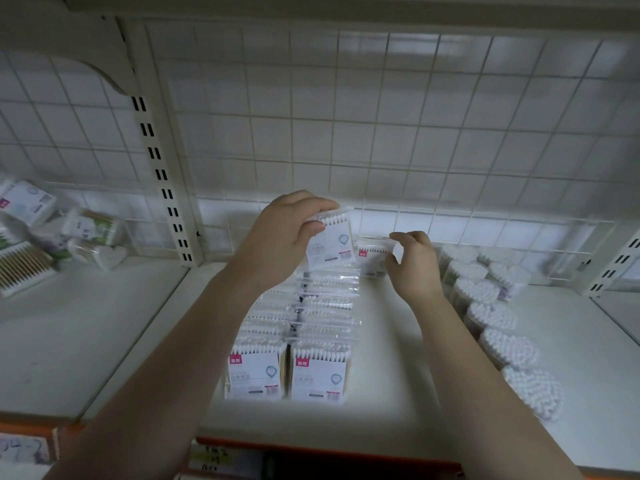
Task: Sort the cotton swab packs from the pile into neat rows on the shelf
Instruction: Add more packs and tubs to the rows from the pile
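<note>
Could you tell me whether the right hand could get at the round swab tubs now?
Probably: the tubs lie just beside the right hand with nothing between, though it pinches a pack.

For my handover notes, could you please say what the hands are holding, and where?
The left hand grips one swab pack by its top edge; the right hand pinches another pack at its top corner.
</note>
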A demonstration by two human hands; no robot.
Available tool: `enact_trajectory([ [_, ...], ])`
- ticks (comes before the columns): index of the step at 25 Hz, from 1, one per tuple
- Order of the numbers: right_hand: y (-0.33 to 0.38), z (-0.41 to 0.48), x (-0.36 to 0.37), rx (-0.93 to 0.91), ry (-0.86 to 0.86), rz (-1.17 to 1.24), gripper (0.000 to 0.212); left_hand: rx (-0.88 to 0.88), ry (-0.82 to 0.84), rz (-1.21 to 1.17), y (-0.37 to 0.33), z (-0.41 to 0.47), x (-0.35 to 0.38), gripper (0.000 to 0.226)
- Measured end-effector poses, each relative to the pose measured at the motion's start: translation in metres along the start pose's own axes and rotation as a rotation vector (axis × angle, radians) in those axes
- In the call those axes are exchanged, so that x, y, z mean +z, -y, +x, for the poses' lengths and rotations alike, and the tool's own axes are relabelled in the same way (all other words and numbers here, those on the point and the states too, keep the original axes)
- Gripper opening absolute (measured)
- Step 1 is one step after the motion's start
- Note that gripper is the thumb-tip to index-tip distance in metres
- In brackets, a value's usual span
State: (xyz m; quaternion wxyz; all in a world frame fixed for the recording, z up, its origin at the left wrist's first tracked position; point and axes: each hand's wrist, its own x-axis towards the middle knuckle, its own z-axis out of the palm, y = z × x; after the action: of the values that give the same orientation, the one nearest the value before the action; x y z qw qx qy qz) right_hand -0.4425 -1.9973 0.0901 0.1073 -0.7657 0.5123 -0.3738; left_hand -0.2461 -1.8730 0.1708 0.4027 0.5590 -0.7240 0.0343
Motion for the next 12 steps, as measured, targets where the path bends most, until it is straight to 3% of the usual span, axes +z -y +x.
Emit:
enact_trajectory([
  [12,-0.011,-0.062,-0.015,0.175,0.163,-0.123,0.037,0.065,0.240,-0.049,0.000,0.060,0.068,0.025],
])
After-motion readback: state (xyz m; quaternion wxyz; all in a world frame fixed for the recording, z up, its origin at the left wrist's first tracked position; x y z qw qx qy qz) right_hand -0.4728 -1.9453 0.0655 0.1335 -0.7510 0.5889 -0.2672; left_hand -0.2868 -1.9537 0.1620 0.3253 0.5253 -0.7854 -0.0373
